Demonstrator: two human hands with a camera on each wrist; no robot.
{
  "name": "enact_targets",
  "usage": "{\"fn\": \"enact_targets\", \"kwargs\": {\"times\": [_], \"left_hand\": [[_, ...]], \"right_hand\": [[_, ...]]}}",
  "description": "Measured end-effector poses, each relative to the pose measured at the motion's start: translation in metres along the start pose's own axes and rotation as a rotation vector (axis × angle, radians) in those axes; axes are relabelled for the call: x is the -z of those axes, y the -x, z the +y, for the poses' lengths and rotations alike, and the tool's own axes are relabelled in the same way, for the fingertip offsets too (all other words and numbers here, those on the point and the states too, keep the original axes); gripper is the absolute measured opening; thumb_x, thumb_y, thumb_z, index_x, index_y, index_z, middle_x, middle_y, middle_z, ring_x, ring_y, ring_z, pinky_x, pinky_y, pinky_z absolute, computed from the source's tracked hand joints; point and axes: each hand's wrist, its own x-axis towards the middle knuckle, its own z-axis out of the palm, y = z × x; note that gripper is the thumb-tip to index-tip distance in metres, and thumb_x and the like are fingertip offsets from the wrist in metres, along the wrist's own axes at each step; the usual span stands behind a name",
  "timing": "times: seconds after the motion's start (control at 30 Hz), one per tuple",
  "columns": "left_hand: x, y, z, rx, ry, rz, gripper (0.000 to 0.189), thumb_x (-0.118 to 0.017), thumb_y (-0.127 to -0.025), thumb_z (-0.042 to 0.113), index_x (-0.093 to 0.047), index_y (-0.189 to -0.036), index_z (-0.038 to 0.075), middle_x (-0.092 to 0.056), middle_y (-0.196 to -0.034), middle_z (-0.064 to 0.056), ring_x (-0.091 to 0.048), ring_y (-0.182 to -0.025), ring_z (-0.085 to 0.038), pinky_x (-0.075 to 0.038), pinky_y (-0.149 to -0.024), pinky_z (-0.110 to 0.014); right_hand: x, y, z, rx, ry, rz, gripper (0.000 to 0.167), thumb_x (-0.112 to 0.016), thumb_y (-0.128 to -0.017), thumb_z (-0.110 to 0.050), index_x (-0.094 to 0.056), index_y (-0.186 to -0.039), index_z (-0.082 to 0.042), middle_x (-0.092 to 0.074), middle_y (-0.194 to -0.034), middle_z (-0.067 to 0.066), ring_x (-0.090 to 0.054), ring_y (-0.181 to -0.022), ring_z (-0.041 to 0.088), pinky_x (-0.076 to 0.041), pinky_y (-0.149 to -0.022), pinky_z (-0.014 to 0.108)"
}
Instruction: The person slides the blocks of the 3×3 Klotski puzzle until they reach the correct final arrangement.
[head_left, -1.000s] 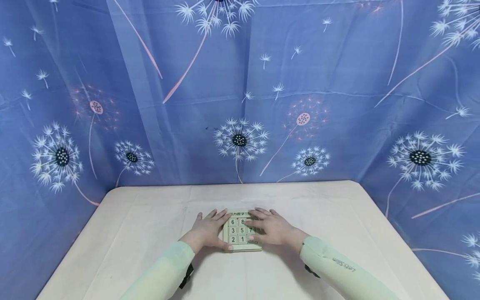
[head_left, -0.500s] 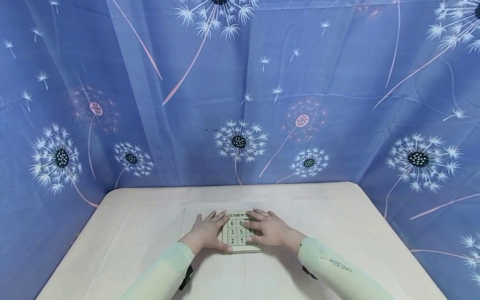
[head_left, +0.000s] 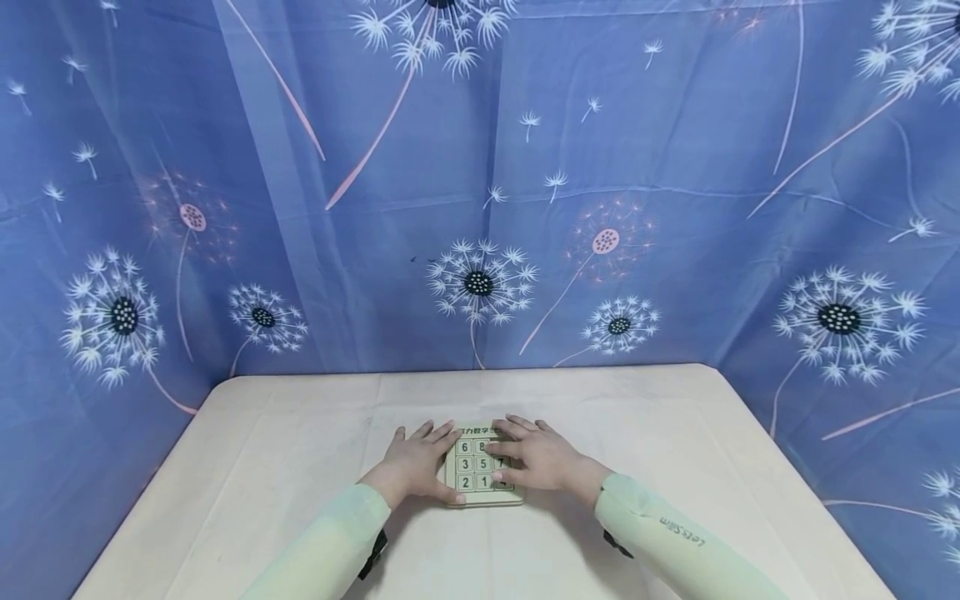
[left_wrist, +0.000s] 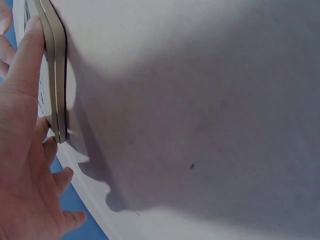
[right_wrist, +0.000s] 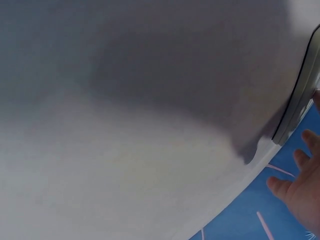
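Note:
A pale wooden number slide puzzle (head_left: pixel 483 464) lies flat on the table, with black digits on square tiles and dark lettering along its far edge. The left hand (head_left: pixel 415 463) rests at its left side. Its thumb touches the near left corner, and the spread fingers reach along the far left edge. From the right, the right hand (head_left: pixel 551 460) lies over the board with extended fingers, covering part of the right column; its thumb is at the lower right tile. In the left wrist view, the left thumb (left_wrist: pixel 29 55) lies on the board's top beside its thick edge.
The table (head_left: pixel 300 433) has a pale cloth cover and rounded far corners. Blue curtains (head_left: pixel 390 250) with dandelion prints hang at the back and both sides. Pale green sleeves (head_left: pixel 330 533) cover the forearms, and a dark strap (head_left: pixel 373 554) shows beneath the left one.
The right thumb has shifted slightly at the lower right tile, whose digit shows more now. The left hand and the board stay in place; the head view has tilted slightly.

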Motion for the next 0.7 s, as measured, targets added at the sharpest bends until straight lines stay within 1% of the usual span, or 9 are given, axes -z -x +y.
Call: {"fn": "enact_targets", "kwargs": {"times": [0.2,0.4,0.7], "left_hand": [[0.001,0.000,0.001,0.011,0.000,-0.010,0.111,-0.080,-0.069,0.074,-0.038,-0.159,0.024,-0.033,-0.169,0.005,-0.031,-0.157,-0.031,-0.024,-0.126,-0.067],[0.002,0.001,0.002,0.011,0.005,-0.001,0.111,-0.081,-0.069,0.073,-0.039,-0.159,0.024,-0.034,-0.169,0.004,-0.032,-0.157,-0.032,-0.025,-0.126,-0.067],[0.002,0.002,0.002,0.010,-0.017,0.008,0.110,-0.082,-0.068,0.072,-0.041,-0.158,0.022,-0.036,-0.168,0.004,-0.034,-0.156,-0.031,-0.028,-0.124,-0.066]], "right_hand": [[0.002,0.003,-0.001,-0.006,-0.018,0.004,0.059,-0.052,-0.099,-0.062,-0.057,-0.147,-0.028,-0.040,-0.165,0.008,-0.035,-0.155,0.036,-0.033,-0.119,0.071],[0.007,0.013,-0.001,-0.017,-0.026,0.009,0.061,-0.052,-0.100,-0.060,-0.053,-0.150,-0.025,-0.041,-0.165,0.010,-0.036,-0.154,0.037,-0.033,-0.119,0.071],[0.009,0.027,0.001,0.031,-0.026,0.041,0.058,-0.051,-0.102,-0.051,-0.053,-0.150,-0.019,-0.042,-0.163,0.015,-0.038,-0.151,0.045,-0.034,-0.116,0.074]]}}
